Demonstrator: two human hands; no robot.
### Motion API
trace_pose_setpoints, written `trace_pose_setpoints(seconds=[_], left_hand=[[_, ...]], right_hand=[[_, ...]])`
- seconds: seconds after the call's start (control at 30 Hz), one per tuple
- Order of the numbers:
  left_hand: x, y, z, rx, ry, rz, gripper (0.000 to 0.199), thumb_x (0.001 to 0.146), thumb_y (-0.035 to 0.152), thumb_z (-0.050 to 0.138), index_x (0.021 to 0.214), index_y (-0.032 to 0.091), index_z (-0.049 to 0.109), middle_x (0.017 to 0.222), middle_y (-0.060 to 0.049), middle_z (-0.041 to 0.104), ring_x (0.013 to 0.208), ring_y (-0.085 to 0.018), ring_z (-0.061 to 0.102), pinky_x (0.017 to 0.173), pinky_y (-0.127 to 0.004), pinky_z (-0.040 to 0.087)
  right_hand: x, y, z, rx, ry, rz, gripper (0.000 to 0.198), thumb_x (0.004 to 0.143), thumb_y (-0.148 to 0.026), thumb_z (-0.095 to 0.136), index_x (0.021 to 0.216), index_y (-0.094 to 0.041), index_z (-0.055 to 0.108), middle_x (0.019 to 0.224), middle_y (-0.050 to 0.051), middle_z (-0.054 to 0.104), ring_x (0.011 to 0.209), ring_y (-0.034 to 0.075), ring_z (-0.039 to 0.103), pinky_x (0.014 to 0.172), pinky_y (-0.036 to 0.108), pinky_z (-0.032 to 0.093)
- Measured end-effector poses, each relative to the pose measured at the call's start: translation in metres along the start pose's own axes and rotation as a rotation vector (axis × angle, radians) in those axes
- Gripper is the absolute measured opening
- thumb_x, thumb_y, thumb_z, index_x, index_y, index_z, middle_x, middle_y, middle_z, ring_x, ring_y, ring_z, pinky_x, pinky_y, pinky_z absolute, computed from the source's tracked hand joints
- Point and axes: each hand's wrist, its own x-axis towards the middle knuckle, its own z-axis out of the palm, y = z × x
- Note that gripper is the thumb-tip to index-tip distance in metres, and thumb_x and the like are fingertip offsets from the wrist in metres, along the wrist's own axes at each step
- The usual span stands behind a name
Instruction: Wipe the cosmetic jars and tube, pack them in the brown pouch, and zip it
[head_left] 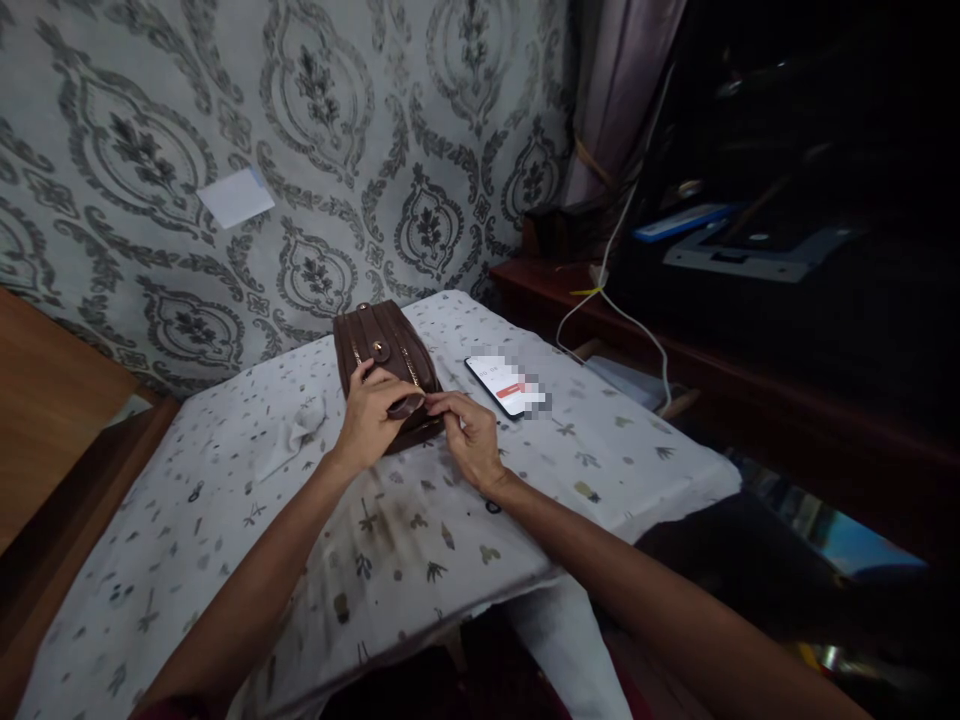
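A brown leather handbag (386,330) with gold-coloured zips and a round clasp lies on the cloth-covered table (240,510). My left hand (373,412) is closed at the bag's near end, its fingers curled round a brown strap or flap there. Beside it, my right hand (472,435) pinches at the same near corner of the bag; what sits between its fingertips is too small to make out. To the right of the bag, a phone (499,388) with a lit screen rests on the cloth, partly blurred out.
A crumpled white cloth (300,428) lies left of the bag. Behind the table stands a patterned wall (420,220) with a paper (236,197) on it. A white cable (615,240) hangs at the right by a dark red wooden desk (540,287). Wooden furniture (60,410) borders the left.
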Motion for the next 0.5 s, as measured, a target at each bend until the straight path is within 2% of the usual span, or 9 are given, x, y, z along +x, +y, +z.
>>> trace_pose_setpoints(seconds=[0.17,0.37,0.5], left_hand=[[0.001,-0.005,-0.007,0.041,-0.085,0.079,0.019,0.091,0.019,0.056,0.093,0.026,0.073,0.088,0.0,0.076,0.092,-0.019,0.063,0.114,-0.049,0.026],[0.001,-0.006,-0.014,0.129,-0.22,0.255,0.039,0.078,0.002,0.048,0.097,0.027,0.071,0.088,0.0,0.075,0.099,-0.021,0.06,0.113,-0.053,0.025],[-0.012,-0.006,-0.003,0.203,-0.13,0.328,0.033,0.086,0.005,0.046,0.102,0.023,0.069,0.094,-0.004,0.074,0.097,-0.023,0.059,0.112,-0.053,0.032]], right_hand=[[-0.002,0.001,0.0,-0.004,-0.009,0.007,0.03,0.083,-0.004,0.043,0.078,-0.021,0.066,0.095,0.006,0.075,0.089,0.019,0.072,0.082,0.034,0.057],[-0.003,0.002,-0.001,-0.045,-0.033,0.014,0.03,0.081,-0.004,0.043,0.08,-0.022,0.068,0.098,0.006,0.076,0.093,0.02,0.072,0.086,0.036,0.057],[-0.003,0.002,-0.002,-0.071,-0.053,-0.027,0.03,0.083,-0.004,0.043,0.083,-0.021,0.068,0.1,0.007,0.076,0.093,0.02,0.072,0.086,0.036,0.057]])
